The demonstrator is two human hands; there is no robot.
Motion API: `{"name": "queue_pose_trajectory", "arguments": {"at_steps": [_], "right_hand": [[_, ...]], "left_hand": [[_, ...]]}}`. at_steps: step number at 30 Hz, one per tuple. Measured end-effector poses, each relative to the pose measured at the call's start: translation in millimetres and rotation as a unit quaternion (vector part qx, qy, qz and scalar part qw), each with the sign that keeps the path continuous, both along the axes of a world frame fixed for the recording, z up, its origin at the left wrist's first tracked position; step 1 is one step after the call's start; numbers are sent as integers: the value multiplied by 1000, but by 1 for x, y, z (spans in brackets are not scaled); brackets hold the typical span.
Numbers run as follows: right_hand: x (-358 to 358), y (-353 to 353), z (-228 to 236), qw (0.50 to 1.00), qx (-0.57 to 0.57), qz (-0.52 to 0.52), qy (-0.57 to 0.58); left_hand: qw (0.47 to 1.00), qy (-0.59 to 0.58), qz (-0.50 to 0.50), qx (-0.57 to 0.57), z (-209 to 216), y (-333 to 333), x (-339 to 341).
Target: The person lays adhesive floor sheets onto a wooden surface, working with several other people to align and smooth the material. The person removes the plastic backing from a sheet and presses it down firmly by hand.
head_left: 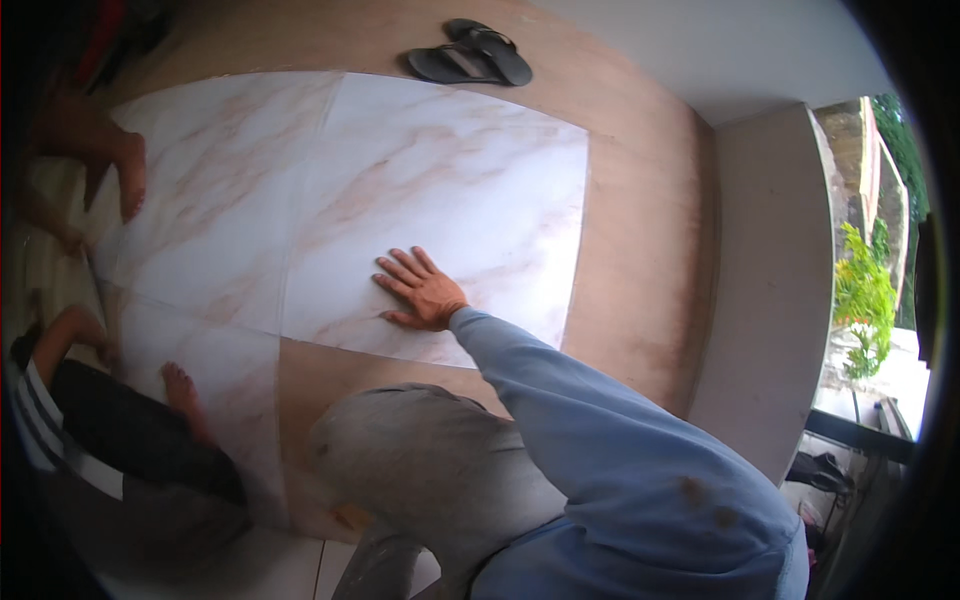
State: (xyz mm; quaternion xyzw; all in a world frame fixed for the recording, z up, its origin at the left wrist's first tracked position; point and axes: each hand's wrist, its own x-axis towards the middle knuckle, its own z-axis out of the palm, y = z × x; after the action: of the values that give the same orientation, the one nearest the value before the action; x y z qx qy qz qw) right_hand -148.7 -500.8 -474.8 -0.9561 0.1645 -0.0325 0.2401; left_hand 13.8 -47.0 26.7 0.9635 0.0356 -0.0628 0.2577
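My right hand (425, 295) lies palm down, its fingers spread, on a large white tile (450, 190) with pinkish-brown marble veins. It holds nothing. My right forearm, in a blue sleeve, reaches in from the lower right. Against this tile's left edge is a matching marbled tile (220, 190), and another marbled tile (200, 350) lies below that one. Thin joints show between them. My bent knee in grey trousers (420, 450) is just below the tile's near edge. My left hand does not show.
Bare brown floor (635, 240) borders the tiles at right and top. Black sandals (470, 55) lie at the far edge. At left, people's bare feet (180, 395) and limbs are on and beside the tiles. A pale wall (765, 270) stands right, beside an opening with a green plant (862, 295).
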Motion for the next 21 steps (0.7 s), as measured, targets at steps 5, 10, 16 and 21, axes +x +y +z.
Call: {"name": "queue_pose_trajectory", "arguments": {"at_steps": [5,10,16,21], "right_hand": [[-11,-5,8,999,-16,-6,31],[-5,-2,24,998,-30,-5,58],[3,4,28,996,-35,1,77],[4,5,31,996,-33,1,87]], "left_hand": [[998,39,-49,9,2,4,1],[997,8,-41,-69,-2,32,-9],[998,-26,-44,-22,9,32,-32],[999,-25,-26,-29,14,37,-30]]}}
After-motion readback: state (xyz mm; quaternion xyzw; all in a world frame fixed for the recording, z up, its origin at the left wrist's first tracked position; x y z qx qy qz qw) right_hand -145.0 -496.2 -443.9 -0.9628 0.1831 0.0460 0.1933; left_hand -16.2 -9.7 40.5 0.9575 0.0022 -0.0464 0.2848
